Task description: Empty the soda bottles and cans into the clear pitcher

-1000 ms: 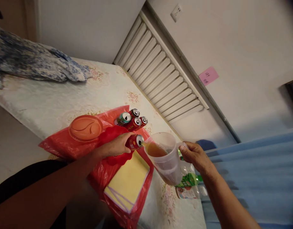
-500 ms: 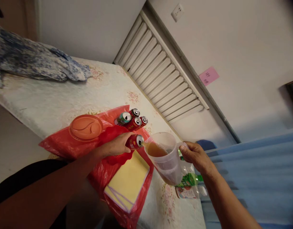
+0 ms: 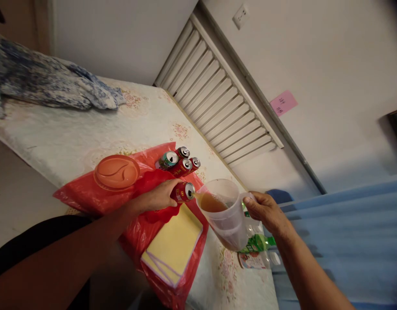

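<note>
My left hand is wrapped round a red drink can with an opened top, held over a red scalloped basin. In my right hand is the handle of a translucent plastic pitcher, tilted toward the can. Brown liquid lies at its spout, and a thin stream meets the can's opening. A folded yellow cloth with a purple edge lies beside the basin. Several more cans stand behind it, among them a green one.
An orange lid-like dish sits on a red plastic sheet over the floral tablecloth. Plastic bottles stand behind the pitcher. A radiator runs along the wall; patterned blue fabric lies at the far left.
Hardly anything differs. Both hands, the can and the tilted pitcher keep their places, with the thin stream still between spout and can.
</note>
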`<state>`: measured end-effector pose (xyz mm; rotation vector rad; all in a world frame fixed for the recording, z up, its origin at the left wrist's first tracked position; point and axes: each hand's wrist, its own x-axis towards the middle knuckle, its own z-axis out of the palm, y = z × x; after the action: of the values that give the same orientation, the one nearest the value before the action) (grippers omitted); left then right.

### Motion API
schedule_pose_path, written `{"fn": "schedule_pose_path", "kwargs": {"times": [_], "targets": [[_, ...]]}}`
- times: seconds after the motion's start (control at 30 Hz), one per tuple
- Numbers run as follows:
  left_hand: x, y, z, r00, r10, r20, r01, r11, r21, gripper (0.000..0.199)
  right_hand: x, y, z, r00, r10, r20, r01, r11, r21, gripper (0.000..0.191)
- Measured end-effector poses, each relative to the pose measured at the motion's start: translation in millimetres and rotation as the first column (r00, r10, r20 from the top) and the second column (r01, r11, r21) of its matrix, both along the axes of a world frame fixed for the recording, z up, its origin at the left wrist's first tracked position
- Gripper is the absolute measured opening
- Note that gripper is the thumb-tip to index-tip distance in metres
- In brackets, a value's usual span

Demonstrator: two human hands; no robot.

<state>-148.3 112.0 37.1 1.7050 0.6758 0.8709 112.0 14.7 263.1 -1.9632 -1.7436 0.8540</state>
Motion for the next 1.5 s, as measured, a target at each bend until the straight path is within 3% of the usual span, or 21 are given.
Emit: {"fn": "schedule_pose_path", "kwargs": {"times": [0.93,1.5], "targets": [[0.4,0.3,-2.0,1.0,-0.002,0.021,0.001,1.0,0.012,0.052,-5.1,0.3,1.1,0.998,-0.001,0.064,0.001,1.0,0.006,0.06],[-0.3,-1.4,0.5,1.0,0.013,-0.028,-0.013,1.0,-0.014,0.06,-5.8,-1.1,-18.5,0.999,-0.036,-0.023,0.037,0.999,0.034,0.06]]}}
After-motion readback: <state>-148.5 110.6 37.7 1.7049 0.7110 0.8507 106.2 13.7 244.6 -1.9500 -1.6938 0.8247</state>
